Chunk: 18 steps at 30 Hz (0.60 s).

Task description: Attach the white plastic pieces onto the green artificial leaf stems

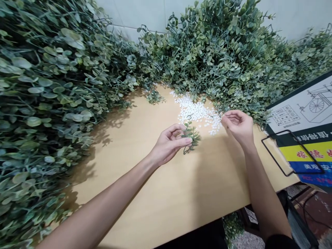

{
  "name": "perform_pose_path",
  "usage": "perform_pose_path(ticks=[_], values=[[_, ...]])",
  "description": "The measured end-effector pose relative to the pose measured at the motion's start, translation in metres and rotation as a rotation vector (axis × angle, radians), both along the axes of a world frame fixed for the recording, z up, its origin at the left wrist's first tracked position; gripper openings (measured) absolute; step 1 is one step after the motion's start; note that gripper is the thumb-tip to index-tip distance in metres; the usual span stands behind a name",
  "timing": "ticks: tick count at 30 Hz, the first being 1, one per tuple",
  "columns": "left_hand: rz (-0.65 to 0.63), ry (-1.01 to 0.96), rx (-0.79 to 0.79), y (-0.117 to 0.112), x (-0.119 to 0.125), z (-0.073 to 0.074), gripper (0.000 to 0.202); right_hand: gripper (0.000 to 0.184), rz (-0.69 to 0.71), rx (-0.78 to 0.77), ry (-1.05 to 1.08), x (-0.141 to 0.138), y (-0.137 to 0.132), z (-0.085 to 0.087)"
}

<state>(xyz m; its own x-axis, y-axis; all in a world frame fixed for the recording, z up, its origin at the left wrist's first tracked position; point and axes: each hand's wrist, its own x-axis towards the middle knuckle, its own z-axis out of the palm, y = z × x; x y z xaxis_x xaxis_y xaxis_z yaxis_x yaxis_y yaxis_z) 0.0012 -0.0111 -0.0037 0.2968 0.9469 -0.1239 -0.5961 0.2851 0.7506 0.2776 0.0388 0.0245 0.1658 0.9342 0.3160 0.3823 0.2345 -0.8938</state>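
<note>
The left hand (pixel 166 147) pinches a sprig (pixel 194 136) before the white bits (pixel 193 110); right of them, the right hand (pixel 240 128) half-curls, grip unclear.

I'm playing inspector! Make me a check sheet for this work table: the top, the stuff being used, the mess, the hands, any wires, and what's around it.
Surface: tan tabletop, partly in shadow.
Things in use: a small green sprig; many tiny white pieces spread loosely beyond it.
Clutter: big leafy heaps along the left and back.
Hands: left hand pinches the sprig; right hand is at the white pieces' right edge, fingers bent together, and I can't tell if it holds anything.
Cables: a thin dark cord at lower right, beyond the table edge.
Surroundings: pale wall behind; printed board and black wire frame at right.
</note>
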Motion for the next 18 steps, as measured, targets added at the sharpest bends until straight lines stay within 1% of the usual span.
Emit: perform_pose_path(ticks=[1,2,5,8,10,13,15,18], values=[[-0.022,0.000,0.018,0.000,0.000,-0.001,0.042,0.021,-0.065,0.041,-0.078,0.003,0.003,-0.003],[-0.042,0.002,0.030,-0.001,0.000,-0.001,0.041,0.018,-0.095,0.059,-0.161,0.005,0.005,-0.006],[-0.079,0.020,0.038,-0.002,0.000,-0.002,0.034,0.012,-0.068,0.049,-0.362,0.006,0.005,-0.011],[-0.101,0.052,0.039,-0.003,0.000,-0.003,0.029,0.012,-0.032,0.051,-0.485,0.004,0.002,-0.009],[-0.100,0.067,0.044,-0.003,0.000,-0.004,0.033,0.012,-0.036,0.048,-0.524,0.005,0.001,-0.008],[-0.084,0.080,0.020,-0.002,0.001,-0.005,0.037,0.014,-0.068,0.011,-0.521,0.009,0.001,-0.007],[-0.078,0.090,0.002,-0.002,0.001,-0.006,0.035,0.016,-0.064,-0.031,-0.496,0.012,0.003,-0.010],[-0.069,0.114,-0.002,-0.002,0.002,-0.005,0.032,0.020,-0.022,-0.083,-0.454,0.015,0.007,-0.018]])
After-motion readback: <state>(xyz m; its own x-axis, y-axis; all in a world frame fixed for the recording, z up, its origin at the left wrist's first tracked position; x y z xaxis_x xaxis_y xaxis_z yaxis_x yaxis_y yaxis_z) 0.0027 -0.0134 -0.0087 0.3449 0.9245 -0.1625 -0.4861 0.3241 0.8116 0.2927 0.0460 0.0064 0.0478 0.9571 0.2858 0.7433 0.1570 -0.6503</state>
